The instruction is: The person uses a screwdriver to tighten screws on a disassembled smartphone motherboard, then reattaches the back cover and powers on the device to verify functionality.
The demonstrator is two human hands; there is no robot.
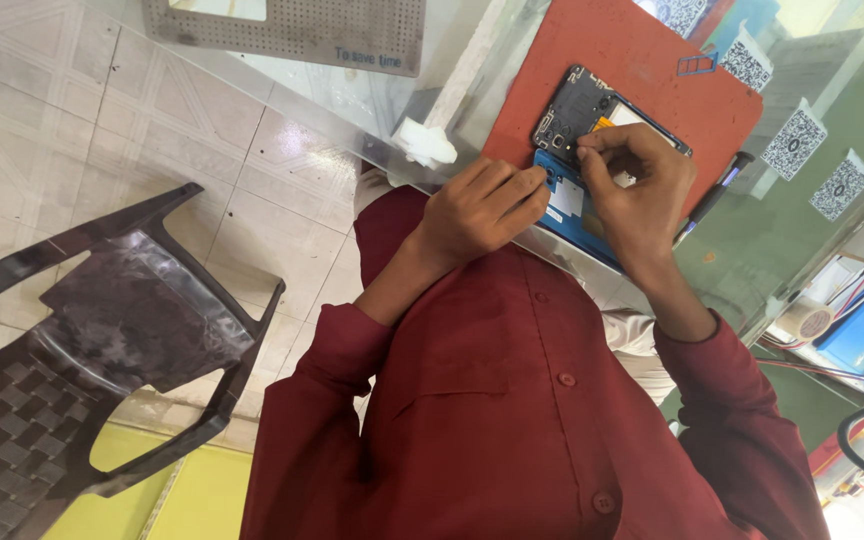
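An opened phone [580, 112], with a dark inner board and a blue frame, lies on a red mat [642, 60] on a glass counter. My left hand [482, 205] holds the phone's near-left edge with curled fingers. My right hand [642, 190] rests over the phone's middle. Its thumb and forefinger are pinched together on the inner board near the blue frame. Whether a small part or tool sits between those fingertips is hidden. Both sleeves are dark red.
A dark pen-like tool [717, 190] lies at the mat's right edge and a small blue tray [697, 62] at its far side. A white lump [427, 143] and a perforated grey plate [292, 25] lie left. A dark plastic chair [102, 330] stands on the tiled floor.
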